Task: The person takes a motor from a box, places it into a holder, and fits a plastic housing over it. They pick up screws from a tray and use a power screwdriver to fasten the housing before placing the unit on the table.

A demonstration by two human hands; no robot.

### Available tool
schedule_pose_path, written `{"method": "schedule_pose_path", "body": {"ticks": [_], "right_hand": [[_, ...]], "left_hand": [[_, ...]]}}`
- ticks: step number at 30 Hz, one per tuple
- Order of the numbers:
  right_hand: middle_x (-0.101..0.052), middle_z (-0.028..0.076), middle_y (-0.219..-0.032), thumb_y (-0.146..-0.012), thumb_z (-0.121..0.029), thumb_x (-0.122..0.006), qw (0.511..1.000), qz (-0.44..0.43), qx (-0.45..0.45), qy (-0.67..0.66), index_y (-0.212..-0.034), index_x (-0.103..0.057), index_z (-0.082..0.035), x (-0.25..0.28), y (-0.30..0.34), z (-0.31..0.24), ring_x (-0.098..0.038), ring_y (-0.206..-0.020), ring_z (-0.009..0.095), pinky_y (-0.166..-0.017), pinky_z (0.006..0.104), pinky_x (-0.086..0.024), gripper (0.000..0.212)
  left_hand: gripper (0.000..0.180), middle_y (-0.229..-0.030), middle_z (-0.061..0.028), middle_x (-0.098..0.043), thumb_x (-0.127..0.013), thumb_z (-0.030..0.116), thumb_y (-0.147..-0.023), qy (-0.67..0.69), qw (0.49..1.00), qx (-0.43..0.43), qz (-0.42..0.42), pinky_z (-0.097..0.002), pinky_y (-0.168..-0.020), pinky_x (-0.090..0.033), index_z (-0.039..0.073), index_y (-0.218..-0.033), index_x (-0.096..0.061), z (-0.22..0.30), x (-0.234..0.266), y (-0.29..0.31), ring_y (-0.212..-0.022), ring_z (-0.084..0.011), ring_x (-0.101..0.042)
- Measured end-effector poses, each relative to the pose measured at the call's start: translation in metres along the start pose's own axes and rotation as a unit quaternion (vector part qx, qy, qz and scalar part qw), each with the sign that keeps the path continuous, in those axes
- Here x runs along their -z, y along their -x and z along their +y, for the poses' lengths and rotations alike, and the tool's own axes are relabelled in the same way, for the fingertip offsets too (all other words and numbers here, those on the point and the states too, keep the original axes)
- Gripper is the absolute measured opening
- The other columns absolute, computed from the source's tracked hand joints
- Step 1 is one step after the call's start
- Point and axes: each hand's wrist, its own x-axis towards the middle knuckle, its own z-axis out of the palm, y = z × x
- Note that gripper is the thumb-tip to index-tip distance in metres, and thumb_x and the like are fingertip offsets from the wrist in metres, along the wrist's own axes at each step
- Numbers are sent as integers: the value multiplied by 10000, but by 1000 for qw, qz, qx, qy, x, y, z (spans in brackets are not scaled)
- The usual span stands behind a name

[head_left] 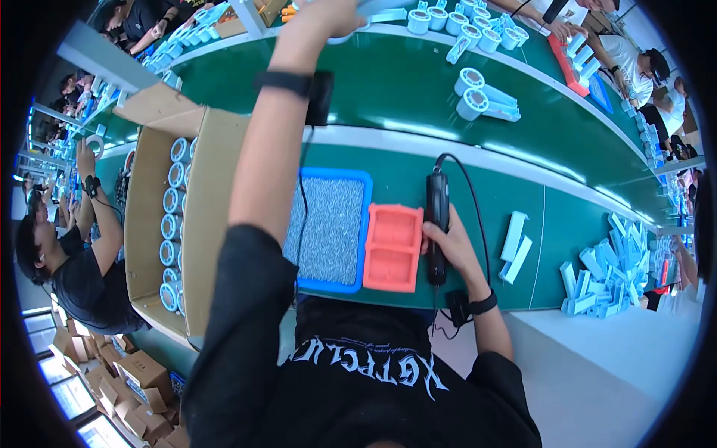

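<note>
My right hand (455,243) is closed around a black corded electric screwdriver (438,194), its thin bit pointing toward my body. Directly left of it lies a red two-compartment holder (392,250), with nothing in either compartment. Next to that sits a blue-rimmed tray (367,194) filled with small grey metal pieces, probably screws. My left arm stretches across the tray to the far belt. There my left hand (325,21) closes on a light-blue plastic part (377,7); its fingers are partly cut off by the upper edge.
A cardboard box (216,216) of round-ended light-blue parts stands at left. Two joined-looking blue parts (472,103) rest on the green belt (388,89), with several more behind. At right are two loose pale covers (514,246) and a pile of covers (609,265). Co-workers sit around.
</note>
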Motion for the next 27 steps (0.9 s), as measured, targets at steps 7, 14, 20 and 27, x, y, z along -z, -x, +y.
{"method": "schedule_pose_path", "body": {"ticks": [7,14,20,27], "right_hand": [[-588,90,-773,-848,-110,-640,999,2,-31,36,-1100,-397,-10,5,2,2,-633,-593,160,-530,299,-507,364],[-601,98,-797,-837,-87,-638,998,6,-45,46,-1082,-404,-5,6,-2,-5,-639,-600,168,-548,305,-510,348],[-600,101,-797,-834,-80,-635,997,7,-58,50,-1074,-399,-1,9,-2,-6,-641,-612,167,-566,308,-516,346],[-604,98,-768,-837,-85,-635,999,6,-38,34,-1082,-394,4,8,-3,-1,-643,-620,166,-580,309,-522,355]], "left_hand": [[305,-1108,2,-617,-648,255,-787,-312,935,-76,-149,-550,-946,-367,224,-1091,-648,-48,-156,-56,-1132,-226,-518],[214,-1147,2,-572,-565,200,-835,-239,960,-95,-108,-478,-903,-384,204,-1035,-641,-82,-209,-48,-1125,-195,-516],[249,-1089,-20,-577,-577,160,-800,-205,971,-99,-69,-464,-891,-393,149,-1044,-624,-36,-201,-34,-1081,-193,-530],[238,-1081,-11,-575,-585,169,-796,-210,971,-108,-40,-444,-881,-398,145,-1029,-628,-8,-227,-103,-1061,-192,-525]]}}
